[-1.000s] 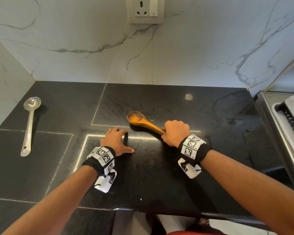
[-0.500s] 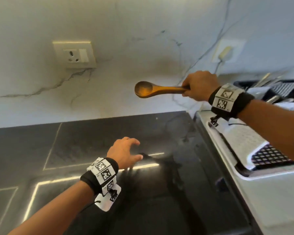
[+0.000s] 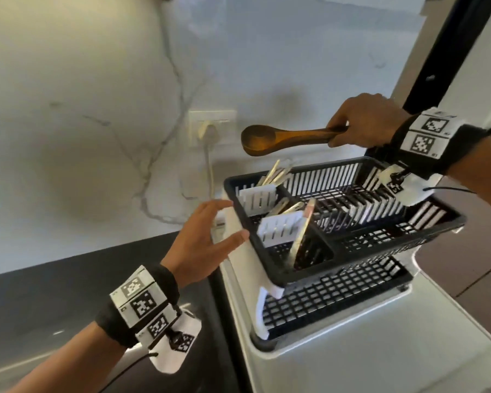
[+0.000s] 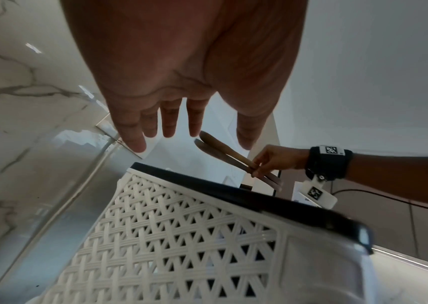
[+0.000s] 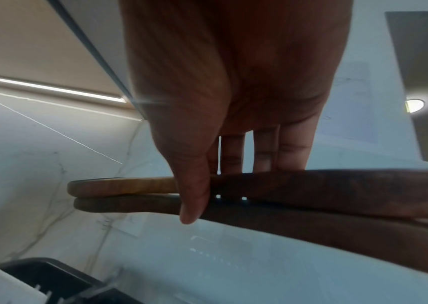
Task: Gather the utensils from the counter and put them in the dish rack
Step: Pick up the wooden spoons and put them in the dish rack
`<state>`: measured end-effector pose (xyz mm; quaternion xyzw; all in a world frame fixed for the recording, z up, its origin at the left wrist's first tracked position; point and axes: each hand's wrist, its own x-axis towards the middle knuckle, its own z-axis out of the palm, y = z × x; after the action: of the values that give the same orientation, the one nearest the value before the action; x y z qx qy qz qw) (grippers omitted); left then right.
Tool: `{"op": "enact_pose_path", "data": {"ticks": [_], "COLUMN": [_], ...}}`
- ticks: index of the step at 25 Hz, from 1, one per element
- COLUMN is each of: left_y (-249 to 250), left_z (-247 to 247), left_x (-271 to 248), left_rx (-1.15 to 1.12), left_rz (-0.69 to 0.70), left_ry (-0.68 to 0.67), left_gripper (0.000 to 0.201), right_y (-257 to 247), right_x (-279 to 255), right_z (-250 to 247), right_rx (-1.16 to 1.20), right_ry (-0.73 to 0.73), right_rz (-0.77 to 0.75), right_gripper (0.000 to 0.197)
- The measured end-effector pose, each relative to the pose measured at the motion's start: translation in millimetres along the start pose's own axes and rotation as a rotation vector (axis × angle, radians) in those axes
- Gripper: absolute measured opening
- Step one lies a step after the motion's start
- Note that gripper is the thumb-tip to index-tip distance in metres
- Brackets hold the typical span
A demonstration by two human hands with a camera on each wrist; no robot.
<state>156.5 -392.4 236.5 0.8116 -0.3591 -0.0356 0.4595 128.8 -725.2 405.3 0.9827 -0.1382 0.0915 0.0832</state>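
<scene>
My right hand (image 3: 335, 136) grips the handle end of wooden spoons (image 3: 281, 139), held level above the back of the black dish rack (image 3: 454, 222). The wrist views show two wooden spoons (image 5: 129, 191) stacked together, thumb in front and fingers behind. My left hand (image 3: 224, 222) hovers open with fingers spread, just left of the rack's near corner, holding nothing. In the left wrist view the wooden spoons (image 4: 223, 152) sit beyond the spread fingers (image 4: 168, 123), above the rack's white lattice side (image 4: 181, 236). Several metal utensils (image 3: 301, 231) stand in the rack's cutlery compartments.
The rack stands on a steel drainboard (image 3: 352, 364) right of the black counter (image 3: 54, 302). A plug with a white cable (image 3: 207, 131) sits in the marble wall behind the rack. A dark vertical frame (image 3: 451, 52) rises at upper right.
My right hand lifted the wooden spoons off the counter and carried them right, over the rack. My left hand left the counter and rose toward the rack's left side.
</scene>
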Motion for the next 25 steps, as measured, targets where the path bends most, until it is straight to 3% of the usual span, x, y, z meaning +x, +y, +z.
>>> {"op": "enact_pose_path", "data": {"ticks": [4,9,13,18,25], "left_y": [14,16,6,5,9], "left_z": [26,42,51,53,57], "left_x": [32,41,43,40,38], "left_rx": [0.011,0.021,0.112,0.043,0.055], "left_rz": [-0.101,-0.189,-0.235,-0.255,-0.251], "left_ry": [0.051,0.011,-0.053,-0.046,-0.039], "left_gripper": [0.075,0.092,0.096,0.094,0.089], "right_y": [81,135,132,97,97], "right_x": [11,17,38,69,91], "right_z": [23,52,80,118,166], "right_rx": [0.011,-0.040,-0.122,-0.167,-0.143], "right_ry": [-0.099,-0.258,-0.328,-0.359,-0.431], "right_rz": [-0.053,-0.083,-0.154,-0.310,-0.351], "right_gripper": [0.032,0.023,0.023,0.019,0.021]}}
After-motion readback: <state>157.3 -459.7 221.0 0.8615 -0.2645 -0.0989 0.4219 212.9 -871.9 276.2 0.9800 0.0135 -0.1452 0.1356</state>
